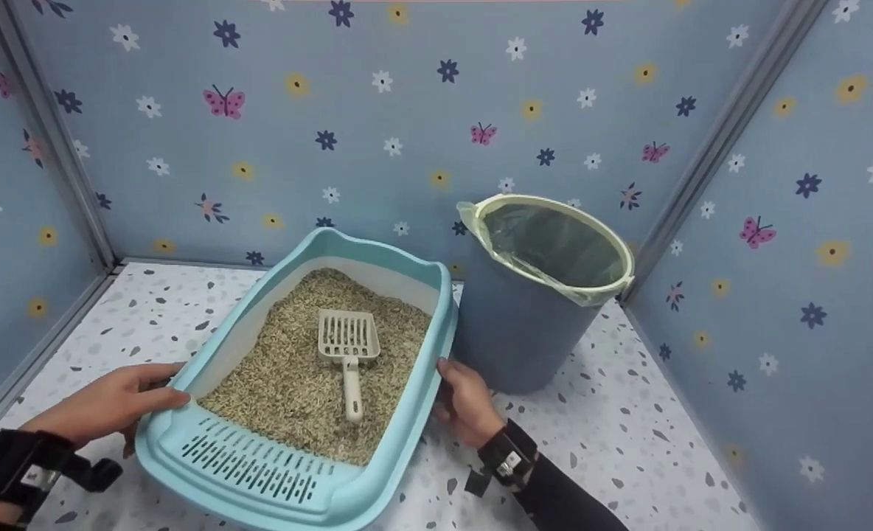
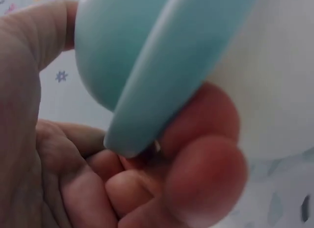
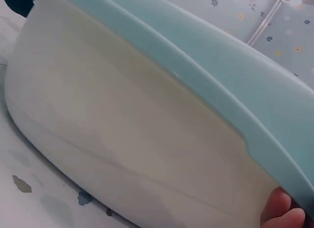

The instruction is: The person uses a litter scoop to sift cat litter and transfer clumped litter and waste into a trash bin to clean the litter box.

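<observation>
A blue-rimmed litter box (image 1: 230,472) with a white lower body stands angled on the speckled surface, filled with tan pellet litter (image 1: 282,383). On the litter lies a white slotted scoop (image 1: 349,335), its handle toward me. My left hand (image 1: 105,402) grips the rim at the left, thumb over the top; in the left wrist view its fingers (image 2: 208,174) curl under the blue rim (image 2: 162,66). At the right side my right hand (image 1: 470,402) holds the rim, and its fingertips (image 3: 277,203) show beneath the rim's edge in the right wrist view.
A grey bin (image 1: 514,332) with a pale rim and a clear liner bag stands just right of the litter box, near the back wall. Flower-patterned panels (image 1: 407,110) enclose the back and both sides. Speckled floor (image 1: 628,428) extends to the right.
</observation>
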{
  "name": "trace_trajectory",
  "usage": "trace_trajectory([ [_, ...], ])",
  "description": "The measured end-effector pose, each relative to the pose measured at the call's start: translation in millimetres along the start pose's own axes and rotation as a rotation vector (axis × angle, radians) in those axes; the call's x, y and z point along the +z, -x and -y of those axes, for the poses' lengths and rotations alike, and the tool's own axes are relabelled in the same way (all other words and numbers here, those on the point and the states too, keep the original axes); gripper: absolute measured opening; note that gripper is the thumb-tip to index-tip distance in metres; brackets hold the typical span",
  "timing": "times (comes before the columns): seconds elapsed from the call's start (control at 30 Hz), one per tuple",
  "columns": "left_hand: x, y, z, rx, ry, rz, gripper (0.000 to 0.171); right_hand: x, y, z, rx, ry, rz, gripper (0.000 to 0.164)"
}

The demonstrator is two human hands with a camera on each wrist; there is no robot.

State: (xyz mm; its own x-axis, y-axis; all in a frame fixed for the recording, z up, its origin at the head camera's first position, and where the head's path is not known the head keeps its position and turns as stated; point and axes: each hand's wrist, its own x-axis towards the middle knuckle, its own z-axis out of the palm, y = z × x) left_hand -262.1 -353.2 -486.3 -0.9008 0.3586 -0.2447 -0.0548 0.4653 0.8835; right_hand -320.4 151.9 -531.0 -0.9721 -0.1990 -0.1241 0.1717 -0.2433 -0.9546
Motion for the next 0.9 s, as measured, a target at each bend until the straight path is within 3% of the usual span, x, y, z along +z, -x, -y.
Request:
trace_trajectory([
  [0.1,2.9,4.2,-0.5,-0.050,-0.052,-0.086,0.086,2,-4,1,-0.008,0.033,-0.034,0.027],
  [0.23,20.3,20.9,-2.0,-0.150,-0.066,-0.184,0.088,3,-19,5,-0.014,0.075,-0.110,0.031],
  [0.33,34.2,32.1,-2.2,-0.217,0.006,-0.227,0.086,1,-29,8,-0.005,0.078,-0.135,0.033],
  [0.47,42.5,33.0,-3.9,-0.242,0.073,-0.267,0.086,-4,-31,8,-0.007,0.089,-0.140,0.036],
  [0.63,33.4,24.5,-2.4,-0.209,0.060,-0.251,0.079,-6,-27,4,-0.034,0.080,-0.120,0.034],
  [0.9,0.6,1.3,11.5,-0.160,0.001,-0.254,0.077,2,-1,-5,-0.033,0.037,-0.115,0.029],
])
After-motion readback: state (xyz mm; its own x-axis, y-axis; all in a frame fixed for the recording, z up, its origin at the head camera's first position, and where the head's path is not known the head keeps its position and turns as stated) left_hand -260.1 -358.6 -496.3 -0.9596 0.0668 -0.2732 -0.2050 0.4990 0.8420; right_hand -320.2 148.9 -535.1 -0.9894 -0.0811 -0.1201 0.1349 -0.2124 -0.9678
